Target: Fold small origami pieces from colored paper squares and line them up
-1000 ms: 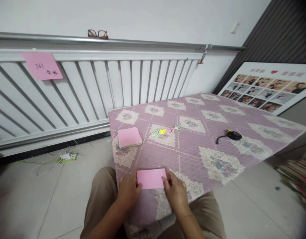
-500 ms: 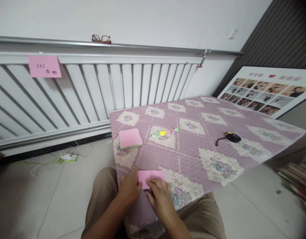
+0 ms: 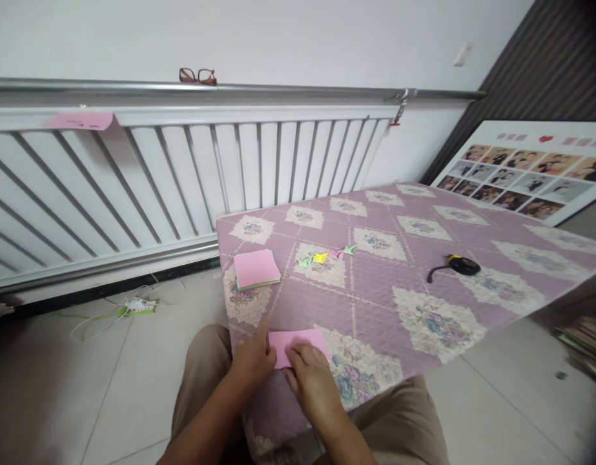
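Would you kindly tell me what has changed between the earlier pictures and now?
The right hand has let go of the right end of the pink paper and moved left, its fingers now lying on top. The pink note on the radiator has tilted up. The left hand stays at the paper's left end; the paper stack and small folded pieces stay put.

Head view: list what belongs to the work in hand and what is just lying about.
Likely part of the work: pink sheet under the right hand, paper stack, small folded papers.

Seemingly unrelated: glasses, black object, power strip, photo board.
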{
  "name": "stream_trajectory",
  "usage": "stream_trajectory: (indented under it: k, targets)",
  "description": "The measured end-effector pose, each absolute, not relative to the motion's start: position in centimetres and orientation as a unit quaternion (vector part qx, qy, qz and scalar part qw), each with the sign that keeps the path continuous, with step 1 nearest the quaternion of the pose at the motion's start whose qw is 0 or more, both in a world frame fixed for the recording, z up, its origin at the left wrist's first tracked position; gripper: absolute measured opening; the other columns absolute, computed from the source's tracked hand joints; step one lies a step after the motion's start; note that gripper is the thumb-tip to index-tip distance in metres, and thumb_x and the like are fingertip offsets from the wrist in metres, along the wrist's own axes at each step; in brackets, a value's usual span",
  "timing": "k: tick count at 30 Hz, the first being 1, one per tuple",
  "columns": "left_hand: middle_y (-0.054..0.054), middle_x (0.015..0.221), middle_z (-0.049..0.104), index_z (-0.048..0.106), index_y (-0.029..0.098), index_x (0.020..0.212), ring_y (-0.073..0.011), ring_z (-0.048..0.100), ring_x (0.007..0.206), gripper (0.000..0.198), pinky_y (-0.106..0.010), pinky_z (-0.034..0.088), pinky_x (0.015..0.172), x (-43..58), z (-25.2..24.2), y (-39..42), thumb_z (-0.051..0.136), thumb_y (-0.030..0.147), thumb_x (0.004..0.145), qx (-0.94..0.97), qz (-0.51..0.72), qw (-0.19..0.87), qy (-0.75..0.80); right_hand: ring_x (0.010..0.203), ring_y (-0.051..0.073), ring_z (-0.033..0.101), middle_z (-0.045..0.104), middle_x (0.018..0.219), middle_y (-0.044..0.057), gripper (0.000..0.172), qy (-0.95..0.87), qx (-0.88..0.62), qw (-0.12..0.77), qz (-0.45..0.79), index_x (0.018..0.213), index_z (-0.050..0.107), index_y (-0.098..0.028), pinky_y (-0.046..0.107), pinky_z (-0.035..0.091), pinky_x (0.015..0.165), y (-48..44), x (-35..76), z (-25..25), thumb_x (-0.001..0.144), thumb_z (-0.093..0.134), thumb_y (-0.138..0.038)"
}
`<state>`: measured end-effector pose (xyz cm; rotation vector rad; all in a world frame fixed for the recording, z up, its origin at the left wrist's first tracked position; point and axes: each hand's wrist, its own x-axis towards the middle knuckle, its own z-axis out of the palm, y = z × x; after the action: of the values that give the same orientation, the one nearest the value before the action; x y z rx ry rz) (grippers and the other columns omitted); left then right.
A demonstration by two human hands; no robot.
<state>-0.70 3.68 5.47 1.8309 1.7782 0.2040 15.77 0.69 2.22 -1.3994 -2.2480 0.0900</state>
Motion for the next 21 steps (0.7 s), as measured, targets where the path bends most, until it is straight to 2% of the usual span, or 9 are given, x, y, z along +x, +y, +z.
stream_trajectory:
  k: [7,13,17,19,21]
  targets:
    - [0.0,0.078,0.064,0.022,0.011,0.146,-0.0165,0.057,0.071,0.069,-0.026,0.04,0.067,-1.4,4.1,3.9,0.046,0.019,0.082,0.665,0.143,0.349,0.645,0.099,0.025,0.059,0.065,0.105,0.009,0.034,-0.837,-0.49,0.242,-0.014,0.111,0.062,-0.017,0.041,0.049,0.089,0.4,15.8,1.4,0.078,0.059,-0.007]
    - [0.004,0.069,0.06,0.023,0.012,0.146,-0.0143,0.054,0.065,0.071,-0.024,0.038,0.064,-1.5,3.4,3.9,0.047,0.016,0.079,0.642,0.183,0.377,0.642,0.099,0.025,0.059,0.065,0.106,0.01,0.032,-0.83,-0.504,0.24,-0.005,0.111,0.061,-0.018,0.04,0.049,0.088,0.4,15.5,1.9,0.079,0.061,-0.014]
    - [0.006,0.064,0.056,0.024,0.011,0.146,-0.0135,0.051,0.061,0.069,-0.024,0.038,0.06,-1.8,3.3,4.0,0.047,0.016,0.081,0.634,0.207,0.406,0.624,0.094,0.025,0.06,0.066,0.102,0.009,0.027,-0.827,-0.507,0.241,-0.03,0.106,0.062,-0.018,0.039,0.05,0.085,0.5,15.4,1.3,0.081,0.059,-0.011]
    - [0.004,0.066,0.056,0.027,0.01,0.144,-0.0141,0.052,0.062,0.063,-0.025,0.041,0.062,-2.1,3.5,3.7,0.045,0.02,0.084,0.632,0.233,0.413,0.613,0.093,0.024,0.061,0.067,0.1,0.008,0.024,-0.827,-0.505,0.244,-0.043,0.103,0.063,-0.018,0.037,0.051,0.084,0.5,15.5,1.0,0.081,0.056,-0.009]
    - [-0.002,0.081,0.061,0.037,0.01,0.139,-0.0162,0.056,0.074,0.056,-0.028,0.045,0.072,-2.5,3.7,3.1,0.045,0.025,0.086,0.641,0.275,0.381,0.607,0.094,0.023,0.061,0.067,0.1,0.007,0.024,-0.828,-0.499,0.251,-0.049,0.101,0.063,-0.019,0.036,0.05,0.084,0.3,15.8,0.7,0.082,0.053,-0.008]
